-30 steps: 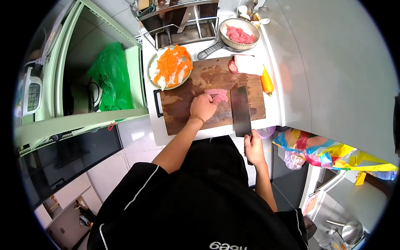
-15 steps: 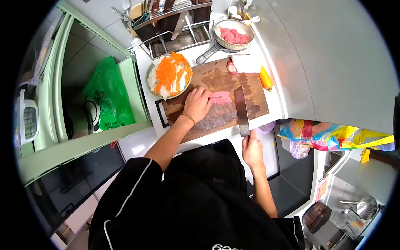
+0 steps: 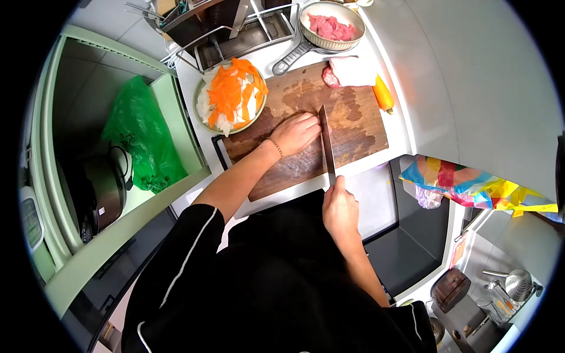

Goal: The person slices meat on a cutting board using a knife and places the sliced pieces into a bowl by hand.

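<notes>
My left hand [image 3: 299, 135] lies with curled fingers on the wooden cutting board [image 3: 356, 112], pressing down a piece of raw meat that is almost wholly hidden beneath it. Just to the right of its fingertips stands the blade of a kitchen knife [image 3: 327, 144], broad and cleaver-like. The knife's handle is wrapped in my right hand [image 3: 341, 209], near the board's front edge. At the board's back right rests a larger chunk of meat [image 3: 331, 76] partly covered by a white wrapping [image 3: 356, 72].
Left of the board is a bowl [image 3: 196, 109] of orange and white vegetable slices. Behind stands a pan [image 3: 336, 45] with cut meat, its handle pointing left. A carrot [image 3: 384, 94] lies beside the board's right edge. A metal rack [image 3: 250, 35] is at the back.
My right hand has brought the knife left, up against my left hand's fingertips. My left hand has shifted right over the meat, covering it. The view has tilted slightly.
</notes>
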